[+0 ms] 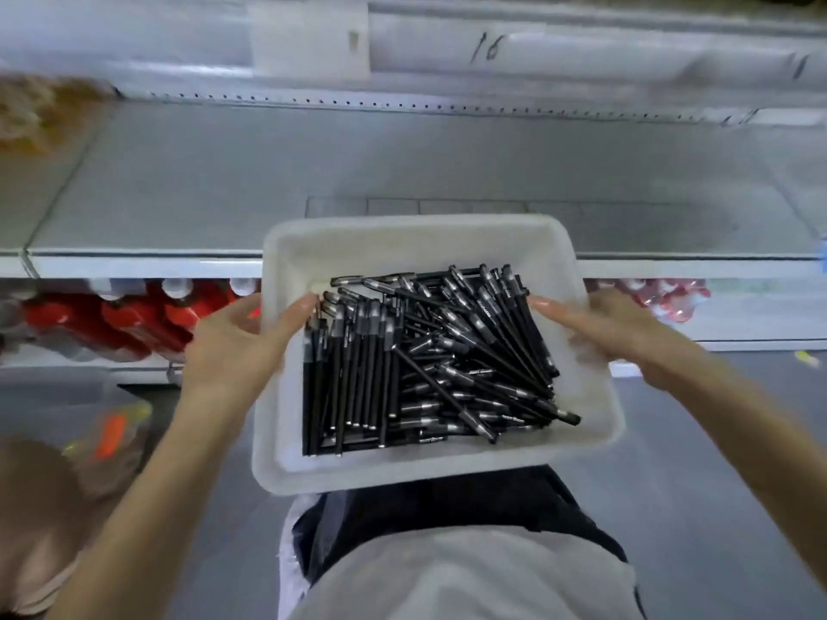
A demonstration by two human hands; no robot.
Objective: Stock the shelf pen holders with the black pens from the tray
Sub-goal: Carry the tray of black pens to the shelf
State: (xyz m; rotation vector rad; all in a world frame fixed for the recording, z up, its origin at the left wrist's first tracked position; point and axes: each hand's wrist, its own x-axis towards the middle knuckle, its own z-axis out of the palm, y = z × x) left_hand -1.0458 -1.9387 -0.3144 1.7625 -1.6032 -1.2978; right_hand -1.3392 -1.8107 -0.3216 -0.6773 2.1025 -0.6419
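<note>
**Grey shelf, pen tray held at its edge**

A grey metal shelf (268, 181) runs across the aisle. The left hand (232, 346) grips the left rim of the white tray (402, 230), thumb hooked inside. The right hand (622, 333) clasps the right rim likewise. Black pens (429, 360) lie heaped in the tray, which is at the shelf's front edge. Red bottles (112, 319) stand below.

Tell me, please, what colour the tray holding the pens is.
The tray is plain white, seen best in the head view.
</note>
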